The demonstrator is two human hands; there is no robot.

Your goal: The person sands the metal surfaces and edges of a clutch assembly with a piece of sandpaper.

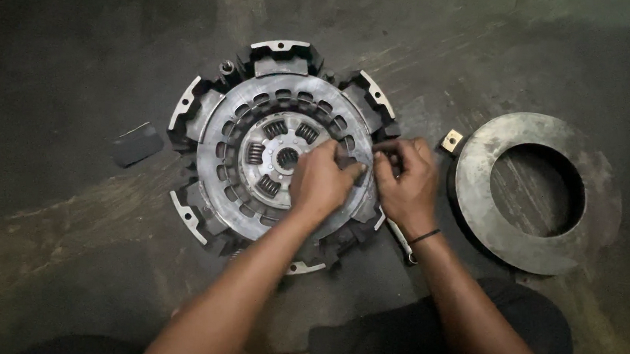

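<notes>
A round metal clutch disc (260, 113) with coil springs around a splined hub (286, 157) lies in a dark notched clutch cover (283, 56) on the floor. My left hand (321, 181) rests on the disc's right part, fingers curled onto the plate. My right hand (407, 180) is at the disc's right edge, fingers pinched around a small thin metal piece (386, 144); what it is cannot be made out. The two hands nearly touch.
A thick grey metal ring plate (479, 182) lies on the floor to the right, with a small brass-coloured block (451, 140) at its left edge. A dark flat scrap (136, 144) lies left of the cover. My dark-clothed leg (467, 339) is at the bottom.
</notes>
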